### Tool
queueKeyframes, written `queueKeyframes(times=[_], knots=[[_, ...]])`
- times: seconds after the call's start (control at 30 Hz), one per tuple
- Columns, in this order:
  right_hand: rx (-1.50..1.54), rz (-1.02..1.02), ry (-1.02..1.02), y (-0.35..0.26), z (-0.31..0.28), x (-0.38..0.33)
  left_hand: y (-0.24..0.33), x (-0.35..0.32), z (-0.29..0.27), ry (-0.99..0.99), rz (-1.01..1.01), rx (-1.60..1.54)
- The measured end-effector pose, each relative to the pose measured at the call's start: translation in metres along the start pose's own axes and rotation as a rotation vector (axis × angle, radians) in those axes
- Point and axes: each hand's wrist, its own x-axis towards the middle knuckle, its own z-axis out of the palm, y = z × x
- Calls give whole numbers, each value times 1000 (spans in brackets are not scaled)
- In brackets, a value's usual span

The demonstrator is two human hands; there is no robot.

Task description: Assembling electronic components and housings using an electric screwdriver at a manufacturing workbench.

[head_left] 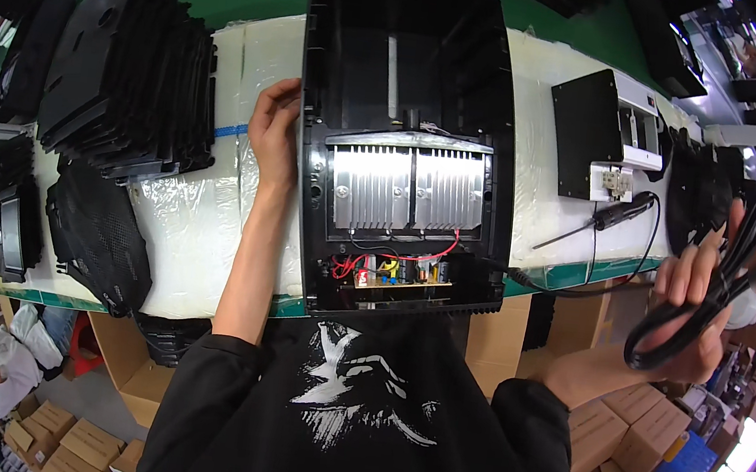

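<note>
- The left hand (274,143), bent at the wrist, rests its curled fingers against the left side of a deep, rectangular black housing (354,44); the fingertips are partly hidden, so I cannot tell whether they grip or only press.
- The right hand (691,317) is raised to the right, well apart from the housing, fingers bent around a looped bundle of thin black cable (718,295).
- A black cord runs from the housing's lower right side toward the right hand.
- The housing lies open side up on a worktable under a whitish plastic covering (179,240), directly in front of the person, its near end over the green table edge.
- Inside it sit two side-by-side silver finned metal blocks (370,188); nearer the person is a circuit board with small coloured parts (396,283), with red wires (351,266) beside it.
- To the right stand a black-and-white box-shaped unit (589,135) and, just beside it, a black-handled tool with a thin straight shaft (624,212).
- To the left are a row of upright black panels (124,73) and a dark mesh-textured piece (101,226).
</note>
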Motion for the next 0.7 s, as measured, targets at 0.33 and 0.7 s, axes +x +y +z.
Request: queueKeyframes(times=[0.33,0.7], knots=[[226,-381,-325,33,-54,-63,85,-29,21,-177,451,198],[329,-393,-590,43,-60,-54,129,-71,128,-1371,535,766]])
